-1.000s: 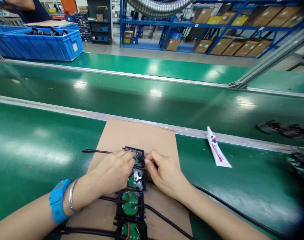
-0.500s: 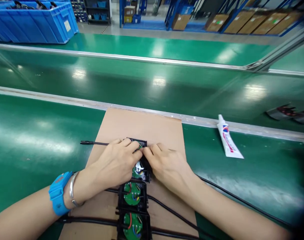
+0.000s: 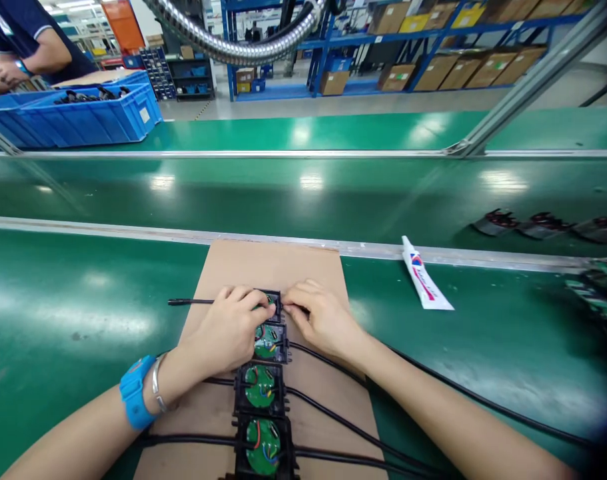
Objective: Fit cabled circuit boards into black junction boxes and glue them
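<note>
Steadying the square black plastic housing (image 3: 276,299), seemingly, your left fingers (image 3: 264,311) overlap it; your right fingers (image 3: 294,297) curl alongside, grips unclear.

Left hand (image 3: 228,330): bare fingers (image 3: 257,297); behind them, at the wrist, a narrow silver bangle (image 3: 156,382), smooth, curved and shiny. Just past the bangle, farther from the fingers, a broad bright-blue wristband (image 3: 137,393) encircles the arm, with a raised, block-like piece on its upper side. Right hand (image 3: 326,321): bare from the fingers back along wrist and forearm (image 3: 433,407).
</note>
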{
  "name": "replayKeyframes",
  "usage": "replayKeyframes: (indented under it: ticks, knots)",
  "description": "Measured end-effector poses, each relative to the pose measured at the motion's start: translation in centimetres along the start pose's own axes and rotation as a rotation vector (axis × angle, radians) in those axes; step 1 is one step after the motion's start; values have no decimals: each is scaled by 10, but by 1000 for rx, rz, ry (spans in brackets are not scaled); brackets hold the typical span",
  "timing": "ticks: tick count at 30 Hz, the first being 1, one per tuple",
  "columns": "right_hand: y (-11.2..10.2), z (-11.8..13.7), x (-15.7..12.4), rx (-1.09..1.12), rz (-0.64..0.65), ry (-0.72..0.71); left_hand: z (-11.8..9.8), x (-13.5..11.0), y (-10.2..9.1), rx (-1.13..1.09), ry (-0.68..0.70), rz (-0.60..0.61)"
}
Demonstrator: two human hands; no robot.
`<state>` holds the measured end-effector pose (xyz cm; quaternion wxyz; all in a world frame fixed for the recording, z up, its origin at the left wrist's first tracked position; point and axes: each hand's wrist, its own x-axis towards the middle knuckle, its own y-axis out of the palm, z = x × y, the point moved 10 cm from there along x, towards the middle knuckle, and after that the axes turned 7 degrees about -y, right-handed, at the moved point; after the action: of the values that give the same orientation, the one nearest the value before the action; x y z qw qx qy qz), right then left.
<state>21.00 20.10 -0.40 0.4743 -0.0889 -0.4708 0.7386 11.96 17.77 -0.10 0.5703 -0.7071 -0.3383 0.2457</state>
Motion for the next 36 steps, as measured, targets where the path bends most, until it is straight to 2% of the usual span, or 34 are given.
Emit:
replayKeyframes:
  ticks: [4,7,9,11,14,16,20,24,28,32,36]
  knots:
    - [-6,2,0,-19,-5,-23,13,0,-15,-130,-46,-82]
    - [-16,17,2,-139,-27,-10,45,1,-30,-270,-209,-175]
    - [-11,33,7,-264,20,-1,64,1,-31,-319,-307,-175]
    - [4,46,12,-361,118,2,73,2,-27,-343,-343,-134]
    - [26,55,21,-444,231,-5,78,2,-18,-359,-362,-80]
    - [33,55,26,-476,261,-31,79,1,-15,-351,-367,-55]
    - [30,53,33,-496,276,-73,82,2,-14,-320,-379,-28]
    - [26,62,36,-489,252,-47,82,2,-15,-308,-367,-22]
    - [40,76,38,-432,257,-70,81,2,-12,-309,-346,-3]
    - [51,69,44,-404,304,-72,83,7,-9,-288,-334,1]
    - [41,68,40,-419,314,-88,77,2,-16,-239,-314,-55]
